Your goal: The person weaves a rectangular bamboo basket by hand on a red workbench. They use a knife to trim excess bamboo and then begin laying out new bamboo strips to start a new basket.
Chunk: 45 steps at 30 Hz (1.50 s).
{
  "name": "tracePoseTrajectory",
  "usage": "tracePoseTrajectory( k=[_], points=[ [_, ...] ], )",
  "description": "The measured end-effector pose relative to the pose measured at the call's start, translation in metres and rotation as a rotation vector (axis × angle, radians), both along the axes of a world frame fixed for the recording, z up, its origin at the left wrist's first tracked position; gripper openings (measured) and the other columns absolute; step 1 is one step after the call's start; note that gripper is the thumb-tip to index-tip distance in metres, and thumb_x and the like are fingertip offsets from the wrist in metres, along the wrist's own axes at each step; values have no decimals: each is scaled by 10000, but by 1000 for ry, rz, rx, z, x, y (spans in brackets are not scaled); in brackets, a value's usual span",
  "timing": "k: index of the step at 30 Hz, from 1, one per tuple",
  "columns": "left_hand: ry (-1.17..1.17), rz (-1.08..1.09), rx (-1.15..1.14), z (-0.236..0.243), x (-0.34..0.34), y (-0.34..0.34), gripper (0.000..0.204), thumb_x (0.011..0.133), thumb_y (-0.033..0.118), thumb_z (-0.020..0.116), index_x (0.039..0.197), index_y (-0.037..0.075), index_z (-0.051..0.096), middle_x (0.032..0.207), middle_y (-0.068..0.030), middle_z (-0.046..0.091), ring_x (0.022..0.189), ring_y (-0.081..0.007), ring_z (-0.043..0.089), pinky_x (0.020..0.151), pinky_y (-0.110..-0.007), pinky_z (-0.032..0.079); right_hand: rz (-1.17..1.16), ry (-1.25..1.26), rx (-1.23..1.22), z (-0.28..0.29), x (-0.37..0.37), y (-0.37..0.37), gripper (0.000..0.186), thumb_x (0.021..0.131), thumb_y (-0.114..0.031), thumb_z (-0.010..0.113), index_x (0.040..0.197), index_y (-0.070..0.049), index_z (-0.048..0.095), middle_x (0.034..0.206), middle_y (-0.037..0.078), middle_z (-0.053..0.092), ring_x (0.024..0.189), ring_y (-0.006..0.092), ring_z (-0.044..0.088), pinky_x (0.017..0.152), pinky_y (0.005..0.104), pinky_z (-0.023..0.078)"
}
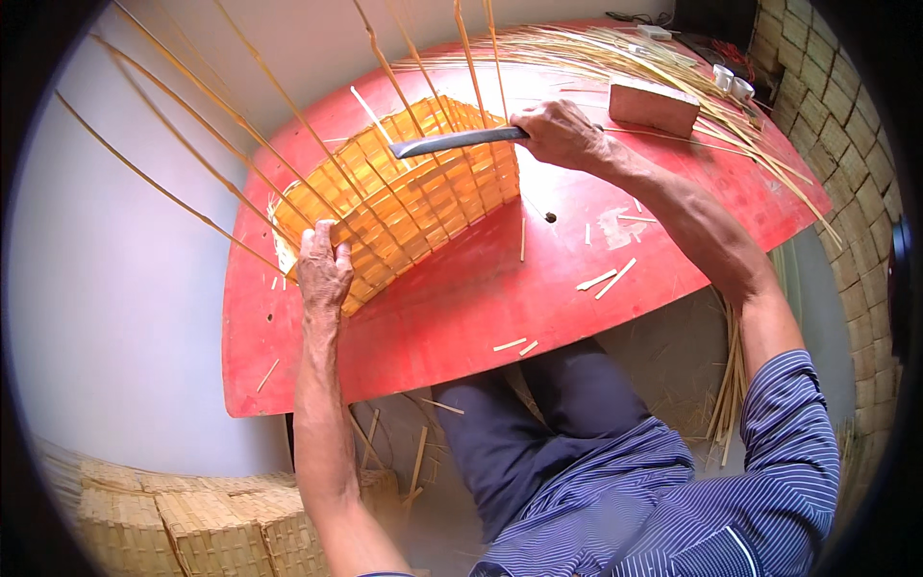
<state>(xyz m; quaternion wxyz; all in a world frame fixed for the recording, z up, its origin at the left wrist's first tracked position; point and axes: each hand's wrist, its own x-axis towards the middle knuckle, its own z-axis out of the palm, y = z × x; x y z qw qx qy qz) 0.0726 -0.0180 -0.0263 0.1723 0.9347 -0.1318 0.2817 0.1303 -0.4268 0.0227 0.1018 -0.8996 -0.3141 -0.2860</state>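
Observation:
A half-woven basket (pixel 418 216) of yellow bamboo strips rests tilted on the red table. Long bare stakes (pixel 288 101) stick up and out from its far and left sides. My left hand (pixel 325 267) is closed on the basket's near left edge, its thumb on the side facing me. In a closed grip, my right hand (pixel 560 135) holds a long-bladed knife (pixel 450 144). The grey blade points left and lies across the upper part of the woven wall. Whether it touches the weave I cannot tell. The fingers hide the knife's handle.
On the red table (pixel 461 332) lie a reddish brick (pixel 654 106), short strip offcuts (pixel 615 279) and a long bundle of bamboo strips (pixel 586 48) along the far edge. White cups (pixel 733 83) stand at the far right. Woven baskets (pixel 183 519) are stacked at lower left.

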Motion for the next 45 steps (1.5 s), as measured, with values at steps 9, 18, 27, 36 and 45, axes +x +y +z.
tracePoseTrajectory(
  k=[9,18,27,36,45],
  points=[
    [-262,-126,33,36,-45,-88,448,833,105,715,1244,101,535,1110,-148,537,904,-354,642,737,-437,542,-29,9,25,-18,-30,-42,159,866,-141,608,770,-15,609,699,157,627,674,349,650,640,465,524],
    [34,352,113,27,11,-155,530,798,245,788,1269,139,569,1153,-151,520,946,-338,652,748,-481,543,-60,59,13,-47,-26,-75,104,830,-98,619,781,-19,571,695,139,591,645,352,629,596,465,508],
    [50,56,-334,-6,43,-136,198,801,153,773,842,28,625,768,-95,620,811,-254,629,729,-375,489,-84,77,31,-58,-16,-71,152,845,-109,604,723,-18,593,597,164,575,575,339,627,563,478,509],
    [-22,-13,-321,-10,45,-132,147,852,163,728,856,40,646,776,-102,641,727,-256,646,643,-398,499,-127,70,35,-41,-9,-59,179,866,-160,625,760,-23,578,666,153,591,611,345,619,572,470,497],
    [-116,11,-128,-13,40,-133,136,872,158,699,893,40,635,815,-125,633,749,-294,628,684,-407,483,-128,6,-161,-33,-3,-59,58,831,-63,573,819,-7,580,693,163,613,636,338,659,560,452,531]
  ],
)
